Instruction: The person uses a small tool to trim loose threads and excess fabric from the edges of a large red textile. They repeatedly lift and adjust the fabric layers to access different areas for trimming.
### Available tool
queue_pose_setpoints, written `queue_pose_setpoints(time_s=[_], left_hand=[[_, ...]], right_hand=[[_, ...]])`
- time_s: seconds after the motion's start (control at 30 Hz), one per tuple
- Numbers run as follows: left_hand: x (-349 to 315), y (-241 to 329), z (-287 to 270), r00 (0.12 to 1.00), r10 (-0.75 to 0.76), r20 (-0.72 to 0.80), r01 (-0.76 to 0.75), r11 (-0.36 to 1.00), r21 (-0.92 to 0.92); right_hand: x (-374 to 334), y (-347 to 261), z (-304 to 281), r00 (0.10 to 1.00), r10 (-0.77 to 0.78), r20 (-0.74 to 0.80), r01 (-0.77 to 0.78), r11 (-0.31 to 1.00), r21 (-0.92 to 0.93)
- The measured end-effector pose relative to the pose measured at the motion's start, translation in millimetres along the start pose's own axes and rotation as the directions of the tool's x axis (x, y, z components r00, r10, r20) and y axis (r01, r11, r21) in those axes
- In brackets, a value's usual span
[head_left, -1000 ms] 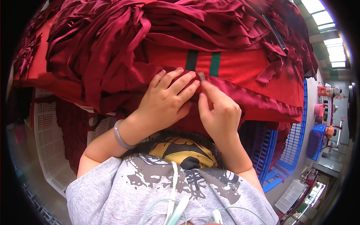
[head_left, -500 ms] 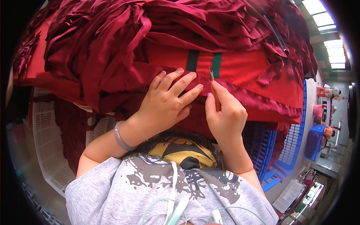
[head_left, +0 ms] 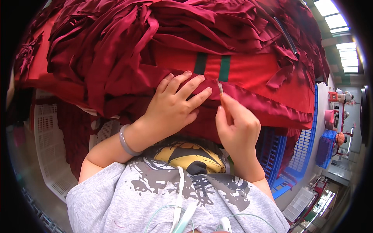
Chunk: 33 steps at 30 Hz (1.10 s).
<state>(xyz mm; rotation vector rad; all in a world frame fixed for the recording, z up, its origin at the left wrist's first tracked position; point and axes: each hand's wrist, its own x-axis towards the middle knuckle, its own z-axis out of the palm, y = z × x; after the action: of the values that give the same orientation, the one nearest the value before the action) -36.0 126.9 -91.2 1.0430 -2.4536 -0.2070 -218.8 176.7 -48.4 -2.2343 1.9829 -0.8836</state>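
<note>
Dark red satiny fabric [head_left: 248,98] lies in a folded strip along the near edge of the red-covered table. My left hand [head_left: 173,99] rests flat on this strip, fingers spread, a grey band around its wrist. Just to its right, my right hand [head_left: 239,123] pinches a small slim metal-tipped tool [head_left: 220,87] between thumb and fingers. The tool's tip is at the strip's upper edge; its exact kind is too small to tell, and the fingers hide its lower part.
A big heap of dark red fabric [head_left: 182,23] covers the back of the table, with a long black object [head_left: 285,35] on its right. White perforated baskets [head_left: 48,143] stand below left and blue crates [head_left: 301,151] below right. Two stripes, one black, one green [head_left: 225,68], cross the red cover.
My right hand has moved slightly down and to the right, bringing the tool's tip down from over the red cover to the strip's edge. My left hand has barely moved.
</note>
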Motion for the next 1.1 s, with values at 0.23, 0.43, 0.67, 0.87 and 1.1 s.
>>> queue_pose_setpoints(time_s=[0.23, 0.43, 0.67, 0.87, 1.1], left_hand=[[2, 1, -3, 1.0, 0.004, 0.015, -0.004, 1.0, -0.008], [1, 0, 0, 1.0, 0.001, -0.007, -0.001, 1.0, -0.023], [1, 1, -3, 1.0, -0.005, -0.023, 0.003, 0.997, -0.079], [0, -5, -1, 0.997, -0.009, -0.083, -0.003, 0.99, -0.14], [11, 2, -1, 0.962, -0.153, -0.227, 0.064, 0.933, -0.355]], right_hand=[[10, 6, 12, 0.997, 0.028, -0.072, -0.029, 0.999, -0.024], [15, 7, -4, 0.998, 0.064, 0.013, -0.064, 0.997, 0.036], [29, 16, 8, 0.974, -0.131, -0.186, 0.139, 0.99, 0.033], [48, 14, 23, 0.989, -0.131, 0.068, 0.125, 0.989, 0.084], [38, 12, 21, 0.997, -0.008, 0.077, -0.021, 0.932, 0.362]])
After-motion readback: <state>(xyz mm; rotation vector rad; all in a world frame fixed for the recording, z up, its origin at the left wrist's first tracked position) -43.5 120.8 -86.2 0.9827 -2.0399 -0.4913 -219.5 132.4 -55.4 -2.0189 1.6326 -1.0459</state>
